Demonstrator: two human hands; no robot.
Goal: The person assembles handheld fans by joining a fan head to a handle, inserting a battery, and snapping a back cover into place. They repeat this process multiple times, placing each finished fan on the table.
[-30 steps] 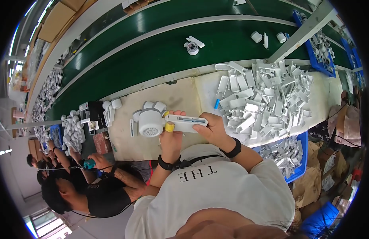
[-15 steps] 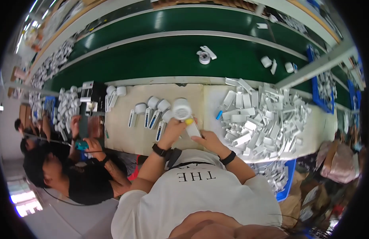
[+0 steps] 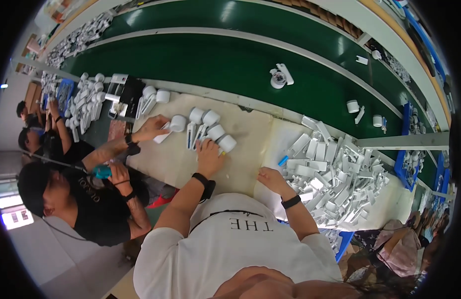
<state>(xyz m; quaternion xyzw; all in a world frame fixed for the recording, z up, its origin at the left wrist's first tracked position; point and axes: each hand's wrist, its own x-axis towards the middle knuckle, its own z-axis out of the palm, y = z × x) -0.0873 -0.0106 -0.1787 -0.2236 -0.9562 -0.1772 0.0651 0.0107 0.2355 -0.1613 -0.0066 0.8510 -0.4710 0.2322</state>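
Just left of my middle, my left hand (image 3: 209, 158) is closed round the handle of a white handheld fan (image 3: 227, 143), set down at the near end of a small group. A small yellow spot shows by my thumb. Beside it lie more white fans (image 3: 210, 117) with round heads, some handles showing dark and blue insides. My right hand (image 3: 272, 179) hovers over the table, fingers loosely bent, with nothing visible in them. Close to its right lies a big heap of white plastic handle covers (image 3: 320, 169). A blue piece (image 3: 283, 161) sits at the heap's left edge.
At my left a co-worker's hand (image 3: 153, 128) grasps another fan (image 3: 177, 123); their other hand holds a teal power tool (image 3: 102, 171). A black-and-white device (image 3: 125, 94) stands beyond. A green conveyor belt (image 3: 205, 65) runs behind the table, with a fan part (image 3: 279, 78) on it.
My left hand has carried the fan left and down to the group on the table. My right hand has come off it and moved right. The co-worker's hand has reached in to a fan.
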